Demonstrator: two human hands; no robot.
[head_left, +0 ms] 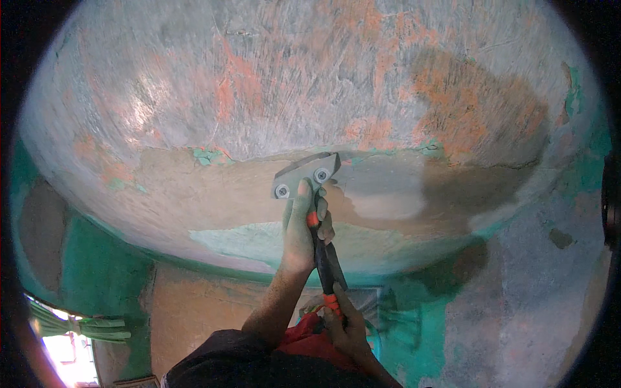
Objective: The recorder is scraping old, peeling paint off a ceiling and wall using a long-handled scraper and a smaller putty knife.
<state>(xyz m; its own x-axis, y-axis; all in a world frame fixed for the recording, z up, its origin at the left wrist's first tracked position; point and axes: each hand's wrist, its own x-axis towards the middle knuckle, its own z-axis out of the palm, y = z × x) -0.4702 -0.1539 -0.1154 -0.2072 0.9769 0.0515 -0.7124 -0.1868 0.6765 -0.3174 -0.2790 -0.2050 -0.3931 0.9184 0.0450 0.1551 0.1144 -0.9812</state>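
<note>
A long-handled scraper (299, 179) reaches up from my body, with a wide grey metal head, two round screws and a black and orange handle. My left hand (300, 226) wraps round the handle just below the head, thumb up against the metal. Lower down, my right hand (347, 323) is closed round the orange-banded end of the handle. The blade lies at the ragged edge between a grey, orange-streaked area and a smoother beige band on the broad plastered surface (381, 187). Whether the blade presses on the plaster, I cannot tell.
Small green paint flakes (207, 156) cling along the ragged edge. Green and grey patchy wall (479, 323) continues at the lower right. A bright window (68, 349) with a tied green curtain (97, 328) is at the lower left. Shadows fall across the right side.
</note>
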